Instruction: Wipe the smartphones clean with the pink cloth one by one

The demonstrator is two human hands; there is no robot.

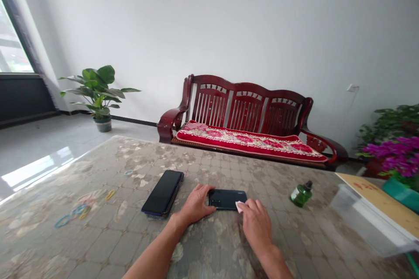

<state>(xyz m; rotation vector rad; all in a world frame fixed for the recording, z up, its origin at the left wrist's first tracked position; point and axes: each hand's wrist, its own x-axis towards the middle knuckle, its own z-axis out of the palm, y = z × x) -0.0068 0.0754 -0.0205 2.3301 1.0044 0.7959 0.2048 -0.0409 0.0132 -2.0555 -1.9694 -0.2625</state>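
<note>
A dark phone (225, 199) lies sideways on the patterned tablecloth in front of me. My left hand (197, 204) grips its left end, thumb along the near edge and fingers at the far edge. Between the fingertips of my right hand (257, 222) is a small pale pink piece of tissue or cloth (240, 206), resting against the right part of the phone. Left of my left hand, a black phone (163, 192) lies on top of at least one other flat device. A small green bottle (301, 194) with a black top stands to the right of my right hand.
Coloured rubber bands or loops (81, 210) lie on the left of the table (121, 244). A clear plastic box (363, 222), a tan board (376, 196) and purple flowers (394, 157) are at the right. Beyond the table are a red wooden bench (247, 109) and a potted plant (103, 124).
</note>
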